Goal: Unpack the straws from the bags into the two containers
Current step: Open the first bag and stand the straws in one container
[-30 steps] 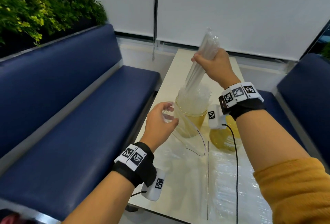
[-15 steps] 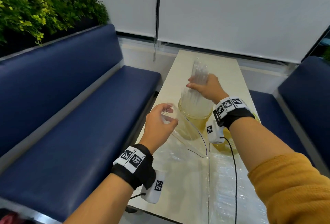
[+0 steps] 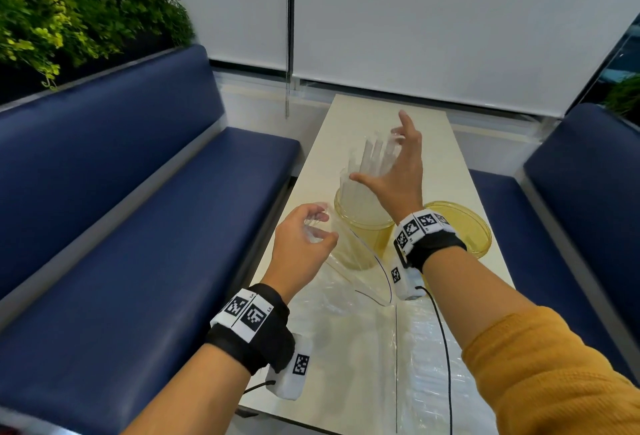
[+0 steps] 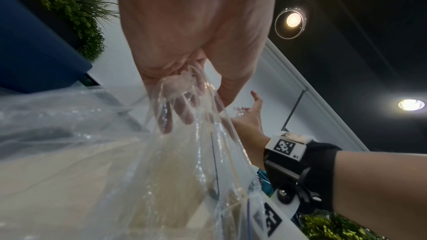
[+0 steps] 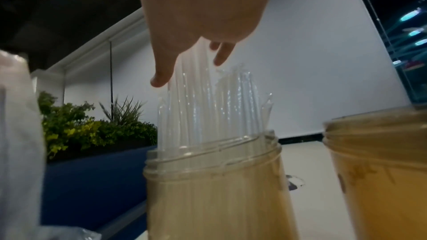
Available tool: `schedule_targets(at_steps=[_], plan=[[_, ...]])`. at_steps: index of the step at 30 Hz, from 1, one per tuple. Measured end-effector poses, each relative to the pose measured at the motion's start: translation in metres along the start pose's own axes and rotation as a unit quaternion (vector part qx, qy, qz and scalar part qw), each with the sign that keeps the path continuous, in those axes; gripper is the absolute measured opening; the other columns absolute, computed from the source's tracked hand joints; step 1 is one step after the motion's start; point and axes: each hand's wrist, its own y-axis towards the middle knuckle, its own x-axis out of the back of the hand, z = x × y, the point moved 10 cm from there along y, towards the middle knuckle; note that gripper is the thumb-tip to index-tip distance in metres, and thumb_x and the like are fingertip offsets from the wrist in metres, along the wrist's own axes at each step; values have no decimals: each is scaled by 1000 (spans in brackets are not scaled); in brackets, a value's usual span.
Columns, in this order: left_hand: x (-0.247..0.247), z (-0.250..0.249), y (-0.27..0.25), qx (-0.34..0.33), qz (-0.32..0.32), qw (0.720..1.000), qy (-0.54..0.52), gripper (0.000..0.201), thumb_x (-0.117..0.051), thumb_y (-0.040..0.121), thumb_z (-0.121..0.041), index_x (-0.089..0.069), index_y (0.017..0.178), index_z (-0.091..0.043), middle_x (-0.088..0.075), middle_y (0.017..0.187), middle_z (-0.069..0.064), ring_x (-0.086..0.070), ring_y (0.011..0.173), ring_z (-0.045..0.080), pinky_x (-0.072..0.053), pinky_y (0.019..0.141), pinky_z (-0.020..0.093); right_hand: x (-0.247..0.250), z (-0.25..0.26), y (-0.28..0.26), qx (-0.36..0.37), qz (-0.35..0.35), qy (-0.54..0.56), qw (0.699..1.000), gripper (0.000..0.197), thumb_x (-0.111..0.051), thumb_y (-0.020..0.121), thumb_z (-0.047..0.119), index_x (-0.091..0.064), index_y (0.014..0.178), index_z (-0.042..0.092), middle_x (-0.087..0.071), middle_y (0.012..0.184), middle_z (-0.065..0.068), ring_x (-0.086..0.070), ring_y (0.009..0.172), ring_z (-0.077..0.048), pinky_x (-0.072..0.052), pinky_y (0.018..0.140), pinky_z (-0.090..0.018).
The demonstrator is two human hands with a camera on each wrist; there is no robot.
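Note:
A bundle of clear straws [image 3: 372,171] [image 5: 208,109] stands upright in the left yellowish jar [image 3: 363,226] [image 5: 215,180]. My right hand [image 3: 398,171] [image 5: 191,46] hovers spread over the straw tops, fingers straight, thumb and a fingertip near or brushing them. A second yellowish jar [image 3: 460,226] [image 5: 379,161] stands to the right; I see no straws in it. My left hand [image 3: 304,237] [image 4: 184,83] pinches the top of a clear plastic bag [image 3: 360,271] [image 4: 180,171], which hangs down to the table beside the left jar.
More clear plastic bags [image 3: 408,358] lie flat on the cream table [image 3: 391,115] close to me. Blue benches [image 3: 121,226] flank the table on both sides. Green plants [image 3: 69,11] sit behind the left bench. White blinds close the far end.
My right hand lowered the straw bundle into the left jar and let go, fingers now spread above it. The left hand kept its pinch on the bag.

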Motion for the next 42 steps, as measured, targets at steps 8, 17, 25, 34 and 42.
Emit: schedule_targets(at_steps=[8,17,25,34,42], plan=[[0,-2,0,-1,5,1000,5,43,-77,85,-16,-61,123,-28,-66,108,-12,-68,85,2,-56,79,21,-30,3,-23,158,90,-243,953,31,-66,91,43,-79,101,17,-75,112,-2,-66,115,-21,-38,113,-49],[-1,-3,5,-1,15,1000,7,42,-68,87,-4,-63,122,-24,-66,107,-12,-67,87,2,-55,80,23,-71,2,-19,114,298,-269,909,44,-29,108,33,-52,137,7,-54,137,-11,-48,131,-32,-35,111,-44],[-12,-8,10,-16,42,999,26,44,-63,89,1,-62,126,-22,-65,109,-11,-69,96,15,-57,86,26,-83,8,-6,77,290,-256,919,50,-31,108,31,-36,150,7,-40,153,-10,-37,142,-27,-29,118,-45],[-16,-13,8,-20,68,997,26,49,-58,87,6,-59,129,-20,-63,112,-11,-70,92,5,-53,72,13,-56,-43,-15,-64,274,-317,905,54,-23,106,42,-40,147,12,-33,158,-12,-28,146,-30,-21,120,-47],[-34,-10,3,-16,144,989,28,70,-57,81,11,-47,142,-21,-53,138,-7,-63,115,12,-57,84,25,6,42,-20,-7,181,-262,948,31,-49,95,36,-69,81,19,-66,76,0,-59,68,-20,-42,61,-27]])
